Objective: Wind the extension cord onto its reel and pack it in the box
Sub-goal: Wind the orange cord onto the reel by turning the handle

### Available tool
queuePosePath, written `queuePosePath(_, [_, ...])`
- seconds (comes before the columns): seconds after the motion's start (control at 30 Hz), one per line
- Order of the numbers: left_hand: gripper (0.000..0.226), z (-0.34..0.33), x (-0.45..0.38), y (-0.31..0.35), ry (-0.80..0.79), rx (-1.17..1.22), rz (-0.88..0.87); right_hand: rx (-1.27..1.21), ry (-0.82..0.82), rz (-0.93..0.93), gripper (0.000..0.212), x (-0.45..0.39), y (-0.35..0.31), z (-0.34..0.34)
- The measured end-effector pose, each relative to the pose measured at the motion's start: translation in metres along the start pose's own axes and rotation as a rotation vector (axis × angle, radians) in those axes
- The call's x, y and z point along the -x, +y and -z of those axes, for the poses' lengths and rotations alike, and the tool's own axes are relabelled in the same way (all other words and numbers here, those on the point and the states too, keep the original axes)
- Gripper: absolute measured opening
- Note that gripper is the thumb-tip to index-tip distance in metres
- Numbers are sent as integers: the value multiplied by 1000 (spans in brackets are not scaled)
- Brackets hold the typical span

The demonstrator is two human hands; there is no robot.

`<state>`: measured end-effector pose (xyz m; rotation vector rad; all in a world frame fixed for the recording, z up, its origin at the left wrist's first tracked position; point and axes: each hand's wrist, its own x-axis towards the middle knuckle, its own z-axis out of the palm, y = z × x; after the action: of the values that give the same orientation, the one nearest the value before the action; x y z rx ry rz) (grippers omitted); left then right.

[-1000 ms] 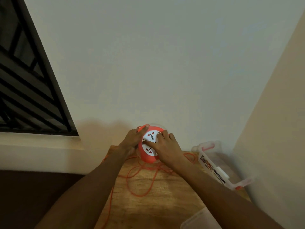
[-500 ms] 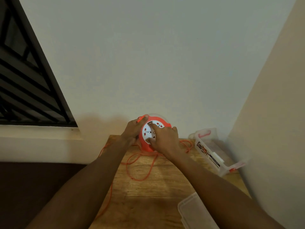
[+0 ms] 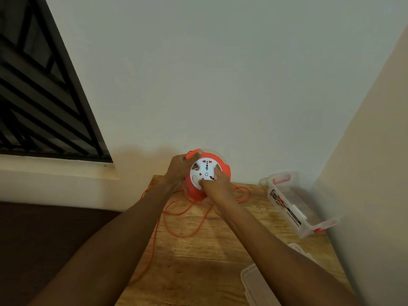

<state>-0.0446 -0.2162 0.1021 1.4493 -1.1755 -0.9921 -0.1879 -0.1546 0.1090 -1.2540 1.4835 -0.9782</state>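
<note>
An orange cord reel (image 3: 224,167) with a white socket face is held upright above the far end of the wooden table (image 3: 198,261). My left hand (image 3: 180,167) grips its left rim and orange handle. My right hand (image 3: 217,185) presses its fingers on the lower right of the white face. Loose orange cord (image 3: 187,219) lies in loops on the table below the reel and trails off the left edge. A clear plastic box (image 3: 293,206) with red latches stands open at the far right.
A clear lid (image 3: 254,283) lies at the table's near right edge. White walls close in behind and on the right. A dark barred window (image 3: 39,96) is at the left, with a dark floor below.
My right hand has slid from the upper part of the white face down to its lower right, and the face has turned. The view shifted slightly.
</note>
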Motion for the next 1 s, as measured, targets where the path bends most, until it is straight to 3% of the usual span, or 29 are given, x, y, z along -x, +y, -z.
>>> queuePosePath(0.1, [31, 1, 2, 1, -2, -32, -52, 47, -18, 1, 81, 0, -2, 1])
queuePosePath(0.17, [38, 1, 8, -3, 8, -52, -46, 209, -60, 61, 69, 0, 0, 6])
queuePosePath(0.23, [43, 3, 15, -10, -12, -47, -9, 509, -36, 228, 43, 2, -1, 16])
queuePosePath(0.33, [49, 7, 22, -22, -52, 32, 41, 952, 14, 570, 31, 0, -1, 33])
queuePosePath(0.47, [53, 13, 20, -19, -36, 106, 108, 1272, -280, 878, 51, -6, 1, 44])
queuePosePath(0.63, [58, 21, 9, -8, -81, 64, 87, 1377, -279, 990, 60, -7, -15, 40])
queuePosePath(0.77, [65, 29, 7, -6, -208, 68, 76, 1470, -274, 1060, 69, 0, -36, 28])
queuePosePath(0.83, [60, 31, 6, -5, -274, 66, 97, 1520, -372, 1125, 73, 4, -45, 24])
queuePosePath(1.0, [57, 34, 7, -1, -363, 10, 124, 1712, -601, 1274, 58, 7, -55, 30])
